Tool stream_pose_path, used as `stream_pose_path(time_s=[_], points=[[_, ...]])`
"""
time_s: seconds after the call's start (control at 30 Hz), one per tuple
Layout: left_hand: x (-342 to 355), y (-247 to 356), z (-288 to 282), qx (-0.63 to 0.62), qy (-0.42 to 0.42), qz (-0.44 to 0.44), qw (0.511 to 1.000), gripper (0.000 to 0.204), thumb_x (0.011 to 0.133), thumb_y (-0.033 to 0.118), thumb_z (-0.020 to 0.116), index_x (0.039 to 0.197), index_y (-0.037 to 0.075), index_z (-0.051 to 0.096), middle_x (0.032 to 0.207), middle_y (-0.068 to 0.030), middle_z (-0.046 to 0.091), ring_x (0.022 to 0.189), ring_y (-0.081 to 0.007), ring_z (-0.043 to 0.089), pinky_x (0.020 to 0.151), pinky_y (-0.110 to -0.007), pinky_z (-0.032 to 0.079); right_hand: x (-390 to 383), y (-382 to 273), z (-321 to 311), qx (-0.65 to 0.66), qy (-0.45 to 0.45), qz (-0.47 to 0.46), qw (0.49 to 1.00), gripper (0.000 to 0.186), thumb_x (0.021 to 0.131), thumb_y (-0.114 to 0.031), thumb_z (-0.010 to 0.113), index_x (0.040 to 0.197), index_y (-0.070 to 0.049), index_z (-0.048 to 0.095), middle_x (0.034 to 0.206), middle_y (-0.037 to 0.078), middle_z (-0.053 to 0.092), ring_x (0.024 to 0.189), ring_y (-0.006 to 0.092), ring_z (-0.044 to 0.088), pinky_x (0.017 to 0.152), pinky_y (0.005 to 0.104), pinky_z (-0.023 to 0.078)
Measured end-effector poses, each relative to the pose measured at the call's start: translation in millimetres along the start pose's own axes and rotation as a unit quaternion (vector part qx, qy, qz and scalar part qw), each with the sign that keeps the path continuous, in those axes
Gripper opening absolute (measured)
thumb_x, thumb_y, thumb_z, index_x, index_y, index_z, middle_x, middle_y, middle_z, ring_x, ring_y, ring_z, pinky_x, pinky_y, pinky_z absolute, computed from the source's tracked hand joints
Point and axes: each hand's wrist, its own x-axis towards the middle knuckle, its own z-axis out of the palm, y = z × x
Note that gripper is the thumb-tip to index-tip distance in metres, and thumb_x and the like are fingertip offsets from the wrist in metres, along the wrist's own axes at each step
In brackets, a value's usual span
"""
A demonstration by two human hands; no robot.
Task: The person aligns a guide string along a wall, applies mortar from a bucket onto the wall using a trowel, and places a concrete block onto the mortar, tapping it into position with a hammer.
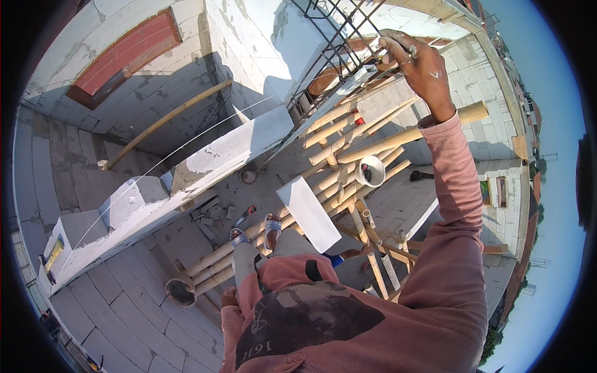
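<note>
Head view: right hand (424, 69) curled its fingers beside the rebar cage (339, 30), perhaps for balance; its grasp and the left hand's (229, 297) were indeterminate.

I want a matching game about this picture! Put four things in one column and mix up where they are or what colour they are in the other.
Things:
1. Right hand
2. Left hand
3. White bucket
4. Framed panel

Places and colours:
A. Red
B. Low, beside the leg
C. On the bamboo poles
D. Raised, near the dark metal bars

Right pairs: 1-D, 2-B, 3-C, 4-A
</note>
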Motion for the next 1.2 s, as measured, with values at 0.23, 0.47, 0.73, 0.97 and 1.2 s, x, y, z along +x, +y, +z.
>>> stream_pose_path(time_s=[0.23, 0.47, 0.73, 0.97, 1.2], points=[[20.3, 32.4, -36.4, -0.211, 0.063, -0.472, 0.854, 0.038, 0.079, 0.031, 0.077, 0.098, -0.001, 0.066, 0.094, -0.0177, 0.073, 0.089, -0.0310, 0.070, 0.083, -0.042, 0.054, -9.2, 13.2, -0.7, 0.029, 0.025, -0.008, 0.999, 0.035, 0.099, -0.042, 0.059, 0.120, -0.018, 0.072, 0.079, 0.005, 0.074, 0.071, 0.0273, 0.070, 0.066, 0.0367, 0.052], [61.5, 63.4, -87.5, -0.280, -0.011, -0.338, 0.898, 0.035, 0.086, 0.034, 0.073, 0.094, 0.000, 0.071, 0.091, -0.0165, 0.074, 0.087, -0.0298, 0.072, 0.081, -0.040, 0.054, -9.2, 8.4, -4.9, 0.020, -0.012, 0.048, 0.999, 0.036, 0.099, -0.039, 0.059, 0.122, -0.014, 0.071, 0.079, 0.004, 0.074, 0.077, 0.0225, 0.071, 0.074, 0.0336, 0.053], [39.0, 45.0, -72.7, -0.353, 0.001, -0.328, 0.876, 0.044, 0.100, 0.040, 0.051, 0.097, 0.001, 0.072, 0.095, -0.0179, 0.074, 0.092, -0.0341, 0.071, 0.082, -0.041, 0.053, -7.4, -0.7, -7.4, 0.026, -0.019, 0.079, 0.996, 0.039, 0.099, -0.041, 0.059, 0.125, -0.015, 0.070, 0.079, 0.003, 0.074, 0.077, 0.0174, 0.069, 0.075, 0.0314, 0.052], [8.8, 59.9, -121.8, -0.262, -0.014, -0.433, 0.862, 0.043, 0.095, 0.041, 0.059, 0.099, 0.000, 0.071, 0.093, -0.0124, 0.077, 0.094, -0.0282, 0.072, 0.086, -0.039, 0.053, -1.3, 5.3, 8.2, 0.033, -0.015, 0.048, 0.998, 0.041, 0.099, -0.043, 0.059, 0.124, -0.012, 0.070, 0.081, 0.005, 0.072, 0.078, 0.0178, 0.067, 0.076, 0.0310, 0.051], [-3.4, 28.1, -102.6, -0.211, 0.007, -0.478, 0.852, 0.042, 0.084, 0.052, 0.068, 0.097, 0.013, 0.076, 0.096, -0.0117, 0.076, 0.100, -0.0334, 0.070, 0.093, -0.040, 0.051, -2.2, 55.9, 5.7, 0.025, -0.022, 0.043, 0.999, 0.042, 0.103, -0.034, 0.055, 0.133, -0.006, 0.064, 0.115, 0.017, 0.072, 0.111, 0.0240, 0.064, 0.102, 0.0357, 0.043]])
